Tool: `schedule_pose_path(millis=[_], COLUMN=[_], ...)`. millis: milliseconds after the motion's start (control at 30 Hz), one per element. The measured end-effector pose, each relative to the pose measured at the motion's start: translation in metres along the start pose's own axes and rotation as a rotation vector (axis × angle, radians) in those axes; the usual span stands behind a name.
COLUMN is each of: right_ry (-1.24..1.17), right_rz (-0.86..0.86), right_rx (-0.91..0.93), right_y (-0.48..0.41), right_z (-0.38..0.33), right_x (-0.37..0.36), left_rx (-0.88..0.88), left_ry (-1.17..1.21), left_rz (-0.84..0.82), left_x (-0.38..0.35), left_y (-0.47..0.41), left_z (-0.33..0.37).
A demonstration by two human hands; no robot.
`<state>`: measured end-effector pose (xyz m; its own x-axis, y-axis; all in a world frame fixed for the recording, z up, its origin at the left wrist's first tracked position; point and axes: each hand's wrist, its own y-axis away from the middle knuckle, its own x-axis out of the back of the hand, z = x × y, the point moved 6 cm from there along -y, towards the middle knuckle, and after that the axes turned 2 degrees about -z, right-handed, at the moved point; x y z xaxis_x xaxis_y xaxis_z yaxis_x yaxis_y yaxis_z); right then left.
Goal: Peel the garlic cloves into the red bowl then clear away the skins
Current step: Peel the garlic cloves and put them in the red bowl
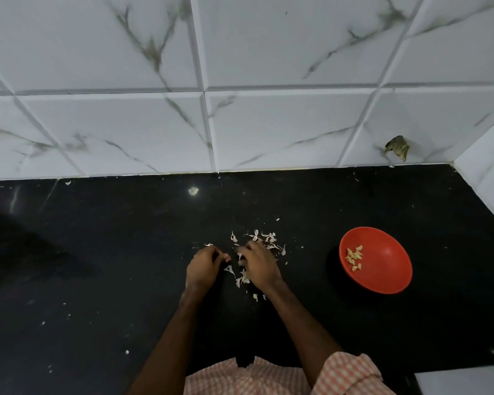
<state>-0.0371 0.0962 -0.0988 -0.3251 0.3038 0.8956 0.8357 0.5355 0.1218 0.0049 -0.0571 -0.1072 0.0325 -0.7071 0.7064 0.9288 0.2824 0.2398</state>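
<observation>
A red bowl [382, 269] sits on the black counter at the right, with several peeled garlic cloves [354, 258] in it. A scatter of white garlic skins [264, 238] lies on the counter in the middle. My left hand [203, 267] rests on the counter with curled fingers, beside the skins; what it holds, if anything, is hidden. My right hand [258, 265] lies over the skins, fingers bent down onto them. More skins [241, 279] lie between the two hands.
The black counter [97, 252] runs to a white marble-tiled wall [240, 124] at the back and a side wall at the right. Small skin flecks dot the counter. A chipped spot [397, 146] marks the wall tile.
</observation>
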Motion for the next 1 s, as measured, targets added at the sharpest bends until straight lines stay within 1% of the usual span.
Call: schedule_pose_path(millis=[100, 233, 300, 400, 467, 533, 633, 667, 700, 733, 833, 900, 933, 1000], right_ry=[0.154, 0.18, 0.172, 0.185, 0.181, 0.139, 0.062, 0.056, 0.051, 0.045, 0.051, 0.015, -0.042, -0.287], right_rz=[-0.027, -0.005, 0.017, 0.052, 0.072, 0.111, 0.17, 0.18, 0.183, 0.181, 0.156, 0.157, 0.168, 0.183], right_rx=[0.012, -0.016, -0.029, -0.026, -0.032, -0.055, -0.1, -0.105, -0.107, -0.106, -0.114, -0.129, -0.15, -0.243], right_y=[-0.001, 0.002, 0.004, 0.006, 0.008, 0.008, 0.006, 0.006, 0.005, 0.004, 0.002, -0.001, -0.001, -0.003], right_z=[-0.004, 0.004, 0.006, 0.01, 0.012, 0.016, 0.024, 0.025, 0.025, 0.025, 0.023, 0.024, 0.025, 0.03], right_x=[-0.006, -0.005, -0.002, -0.001, 0.0, 0.004, 0.009, 0.01, 0.011, 0.01, 0.008, 0.007, 0.008, 0.009], left_rx=[-0.068, -0.084, -0.087, -0.114, -0.115, -0.099, -0.055, -0.038, -0.031, -0.033, -0.043, -0.068, -0.08, -0.093], left_ry=[-0.069, -0.085, -0.092, -0.17, -0.108, 0.043, 0.261, 0.284, 0.272, 0.225, 0.001, -0.066, -0.077, -0.092], left_rz=[0.035, 0.016, -0.022, -0.137, -0.147, -0.054, 0.228, 0.292, 0.307, 0.275, 0.071, 0.0, -0.007, 0.025], left_x=[0.003, 0.006, 0.005, -0.007, -0.011, -0.002, 0.026, 0.032, 0.035, 0.033, 0.014, 0.004, 0.002, 0.004], left_y=[0.001, 0.001, 0.002, 0.005, 0.007, 0.006, 0.004, 0.003, 0.002, 0.0, 0.0, 0.003, 0.004, 0.004], left_z=[0.005, 0.004, 0.006, 0.01, 0.008, 0.006, -0.002, -0.005, -0.008, -0.01, -0.018, -0.02, -0.019, -0.013])
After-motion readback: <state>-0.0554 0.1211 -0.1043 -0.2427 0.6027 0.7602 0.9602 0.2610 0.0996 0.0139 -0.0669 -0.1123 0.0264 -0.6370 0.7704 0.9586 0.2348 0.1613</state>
